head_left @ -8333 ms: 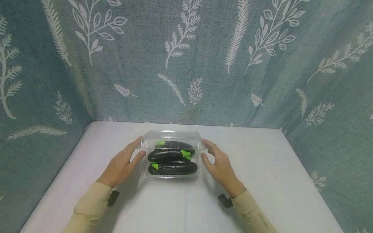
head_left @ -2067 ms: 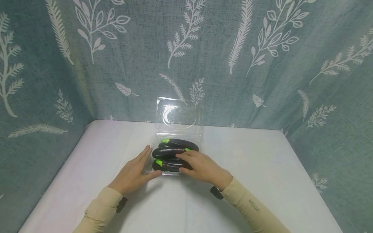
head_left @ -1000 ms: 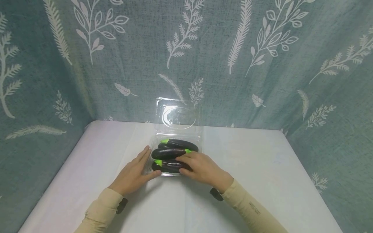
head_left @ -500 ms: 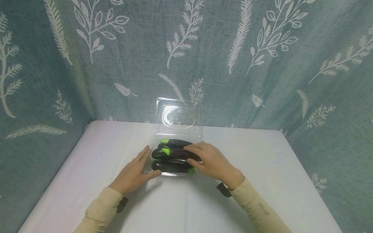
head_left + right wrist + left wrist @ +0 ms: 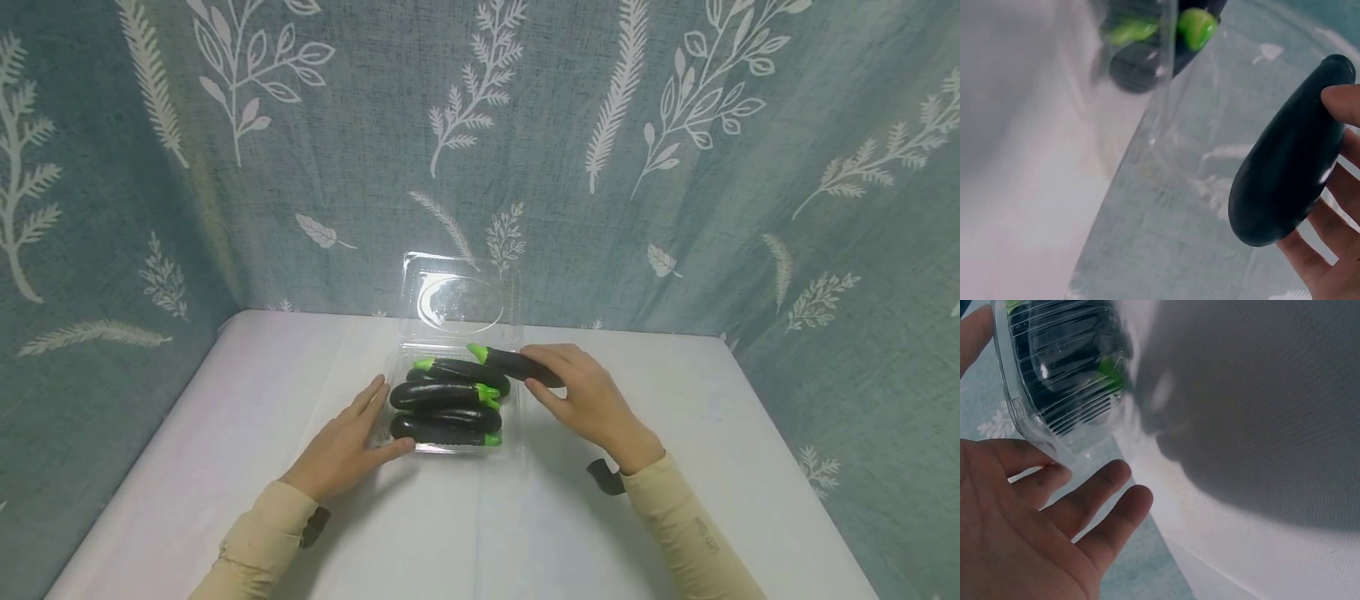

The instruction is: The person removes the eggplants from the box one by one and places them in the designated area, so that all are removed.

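A clear plastic clamshell box [image 5: 450,449] stands on the table, with several dark eggplants [image 5: 435,394] lying in it. My left hand [image 5: 341,450] rests along the box's left side, its thumb by the front edge and its fingers fairly straight. In the left wrist view those fingers touch the ribbed corner of the box [image 5: 1022,419]. Above the box's back right part, my right hand [image 5: 588,400] holds one eggplant [image 5: 517,364], green stem end pointing left. The right wrist view shows thumb and fingers pinching this eggplant [image 5: 1285,162] clear of the box.
The box's lid [image 5: 461,300] stands raised at the back, near the patterned curtain [image 5: 360,192]. White cloth covers the table [image 5: 675,417], and curtains close off the back and both sides.
Earlier the lid came up. My right hand has since lifted one eggplant and carried it right and back. The left hand has stayed at the box's side over the last two seconds.
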`<action>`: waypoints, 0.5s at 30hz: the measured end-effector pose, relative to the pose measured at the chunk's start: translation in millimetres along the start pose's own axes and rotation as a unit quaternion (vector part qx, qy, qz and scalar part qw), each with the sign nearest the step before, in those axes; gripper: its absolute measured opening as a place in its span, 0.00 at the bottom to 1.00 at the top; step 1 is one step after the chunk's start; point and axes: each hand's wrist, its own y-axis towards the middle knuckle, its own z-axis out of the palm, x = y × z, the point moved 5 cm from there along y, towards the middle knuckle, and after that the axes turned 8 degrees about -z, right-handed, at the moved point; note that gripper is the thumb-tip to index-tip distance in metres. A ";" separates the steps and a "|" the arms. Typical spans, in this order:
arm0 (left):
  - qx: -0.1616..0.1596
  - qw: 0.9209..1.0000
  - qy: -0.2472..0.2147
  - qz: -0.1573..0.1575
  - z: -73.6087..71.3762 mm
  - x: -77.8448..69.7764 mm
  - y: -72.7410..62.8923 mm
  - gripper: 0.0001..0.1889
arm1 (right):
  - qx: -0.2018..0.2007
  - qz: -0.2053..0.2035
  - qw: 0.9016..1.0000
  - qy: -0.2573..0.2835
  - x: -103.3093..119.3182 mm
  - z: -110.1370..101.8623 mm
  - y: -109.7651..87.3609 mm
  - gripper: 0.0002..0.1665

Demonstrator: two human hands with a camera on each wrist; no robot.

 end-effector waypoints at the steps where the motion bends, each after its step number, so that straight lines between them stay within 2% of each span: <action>1: 0.000 1.000 0.000 0.000 -0.1 0.1 0.1 0.55 | -0.004 0.005 1.000 0.000 -3.5 -0.8 -2.2 0.26; 9: 0.004 1.000 -0.005 -0.003 0.8 1.4 -0.5 0.55 | -0.009 0.028 0.999 -0.017 -27.9 -4.3 -17.6 0.25; 15: 0.003 1.000 -0.003 0.000 0.9 1.5 -0.3 0.55 | 0.002 0.047 0.998 -0.030 -46.5 -9.7 -27.4 0.24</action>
